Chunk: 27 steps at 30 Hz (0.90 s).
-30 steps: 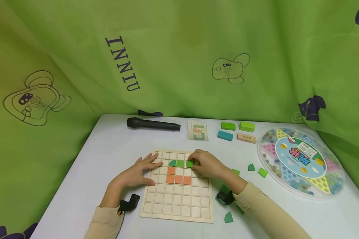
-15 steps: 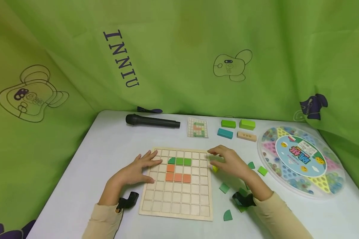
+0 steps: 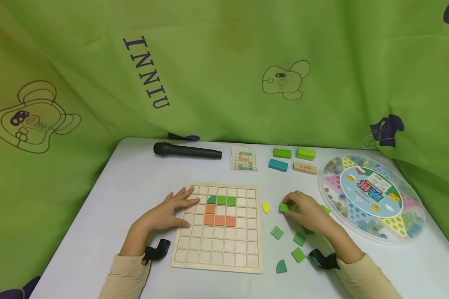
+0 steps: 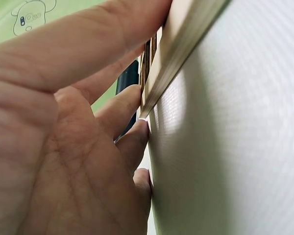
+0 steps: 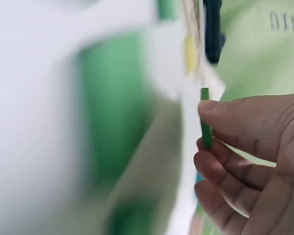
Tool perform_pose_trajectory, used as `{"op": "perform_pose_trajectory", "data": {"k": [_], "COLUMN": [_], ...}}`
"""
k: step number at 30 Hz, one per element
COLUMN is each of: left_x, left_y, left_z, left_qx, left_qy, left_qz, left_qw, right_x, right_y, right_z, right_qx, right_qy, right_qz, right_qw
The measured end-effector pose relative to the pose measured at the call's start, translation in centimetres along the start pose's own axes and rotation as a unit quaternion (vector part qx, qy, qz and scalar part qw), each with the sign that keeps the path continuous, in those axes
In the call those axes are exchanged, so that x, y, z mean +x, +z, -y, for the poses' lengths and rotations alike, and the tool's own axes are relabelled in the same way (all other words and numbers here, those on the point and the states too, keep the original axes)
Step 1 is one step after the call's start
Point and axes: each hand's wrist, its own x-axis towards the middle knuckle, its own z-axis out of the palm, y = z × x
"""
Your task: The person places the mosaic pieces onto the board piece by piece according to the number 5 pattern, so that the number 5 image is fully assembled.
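White table [image 3: 134, 191], then the gridded board [image 3: 217, 261] on it, no shift against the table made out.

Left hand [image 3: 168, 212]: unchanged since 1.0 s ago. Fingers spread over the board's left edge, no pinch; seems to steady it.

Right hand [image 3: 307, 209]: the change. 1.0 s ago over the board with a tile; 0.5 s ago at the right edge; now beyond it, thumb and fingertips pinching a green tile [image 5: 206, 117]. Cannot tell if the tile is clear of the table.

Picture card [image 3: 244, 158] behind the board shows green, orange and yellow.

On the board: 2 light green squares [image 3: 226, 201] beside 1 green quarter-round [image 3: 211, 199], 4 orange squares [image 3: 220, 220] below. The rightmost green is newly seated. Judged: top row advanced by 1, filling partway.

Yellow quarter-round [image 3: 266, 207]: off the board, just beside its right edge.
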Motion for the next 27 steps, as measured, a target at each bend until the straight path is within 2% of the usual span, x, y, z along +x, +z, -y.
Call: {"op": "perform_pose_trajectory", "data": {"k": [6,12,15,18,23,27], "left_x": [-0.2,-0.2,-0.1,0.0,0.2,0.0], "left_y": [-0.2,0.0,0.2,0.3,0.2,0.1], "left_z": [0.1,0.1,0.0,-0.1,-0.1,0.0], "left_qx": [0.000,0.005,0.003,0.002,0.007,0.004], "left_qy": [0.000,0.002,0.002,0.006,0.008,-0.003], "left_qz": [-0.003,0.002,0.001,-0.003,0.005,0.001], "left_qw": [1.0000,1.0000,1.0000,1.0000,0.9999,1.0000], "right_x": [4.3,6.7,6.9,6.6,5.0,3.8], "right_y": [1.8,4.2,4.5,3.9,2.2,1.6], "right_z": [4.6,6.5,6.5,6.1,4.0,2.3], "right_qx": [0.005,-0.038,-0.047,-0.025,0.011,0.019], "right_qy": [-0.069,-0.111,-0.122,-0.114,-0.055,-0.043], "right_qz": [0.023,0.044,0.052,0.053,0.027,0.051], "right_qw": [0.997,0.992,0.990,0.992,0.998,0.998]}}
